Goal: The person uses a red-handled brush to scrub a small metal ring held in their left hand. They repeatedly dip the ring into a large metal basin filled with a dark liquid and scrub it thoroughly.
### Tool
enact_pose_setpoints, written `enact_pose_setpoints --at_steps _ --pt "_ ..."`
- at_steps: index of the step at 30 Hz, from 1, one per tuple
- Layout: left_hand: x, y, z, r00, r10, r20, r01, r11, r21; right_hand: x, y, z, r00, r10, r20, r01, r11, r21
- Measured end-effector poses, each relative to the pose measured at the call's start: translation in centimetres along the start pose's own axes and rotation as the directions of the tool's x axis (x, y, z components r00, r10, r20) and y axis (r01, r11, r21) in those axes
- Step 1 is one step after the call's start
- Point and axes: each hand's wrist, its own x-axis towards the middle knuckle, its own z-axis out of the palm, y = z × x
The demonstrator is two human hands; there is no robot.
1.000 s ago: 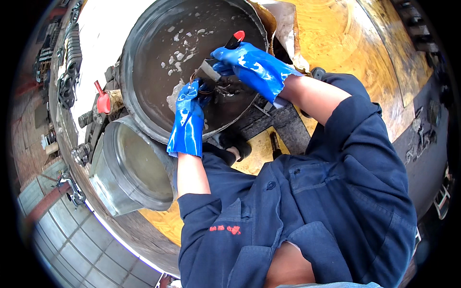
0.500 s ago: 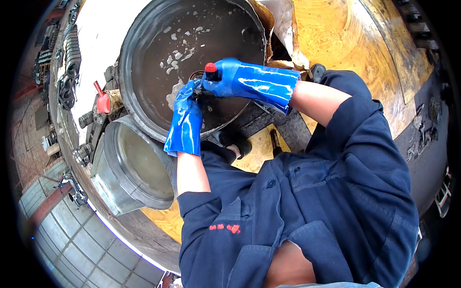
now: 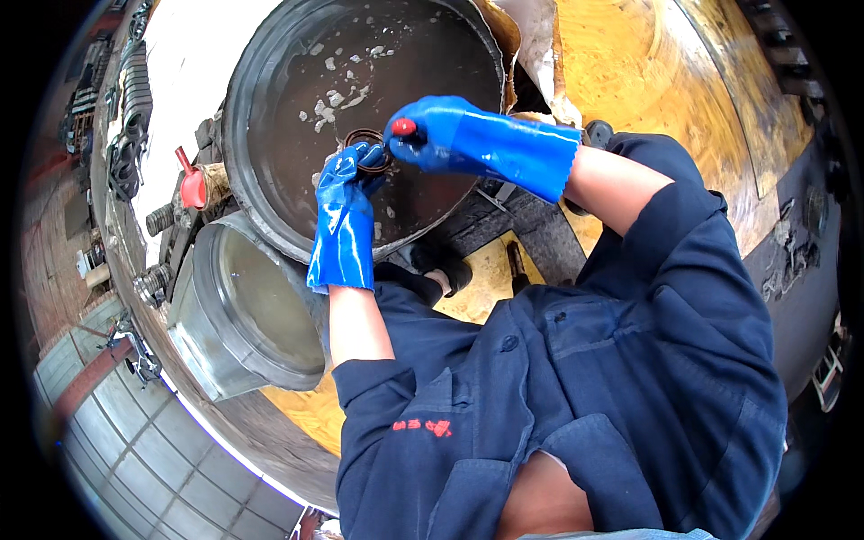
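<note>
Above a wide black tub (image 3: pixel 239 144) of murky liquid, both my hands work in long blue rubber gloves. My left hand (image 3: pixel 344 187) is closed around a dark brown ring-shaped part (image 3: pixel 367 139), gripping its near left side. Just right of it, my right hand (image 3: pixel 434 135) is wrapped around a red-ended handle (image 3: pixel 404 127). The working end of that tool is hidden by the glove, and I cannot tell whether it touches the ring. Pale clumps of foam (image 3: pixel 335 97) float on the liquid beyond my hands.
A metal bucket (image 3: pixel 209 346) of cloudy liquid stands against the tub's near left side. Left of the tub are a red scoop-like thing (image 3: pixel 192 187) and ribbed metal parts (image 3: pixel 155 283). A torn sheet wrapping (image 3: pixel 537 45) stands at the tub's right, beside yellow boards (image 3: pixel 630 72).
My right hand has shifted slightly right and the red handle has tipped over with it. More of the brown ring shows between my hands now.
</note>
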Motion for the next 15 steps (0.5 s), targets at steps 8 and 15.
enact_pose_setpoints --at_steps 8,15 --pt "-1.0 0.2 0.4 0.997 -0.042 0.060 0.043 0.999 -0.013 -0.6 0.9 0.9 0.990 -0.098 -0.097 0.091 0.993 -0.072" --pt "-0.7 0.3 -0.1 0.997 -0.053 0.062 0.053 0.999 -0.001 0.7 3.3 0.9 0.925 0.219 -0.311 -0.213 0.976 0.056"
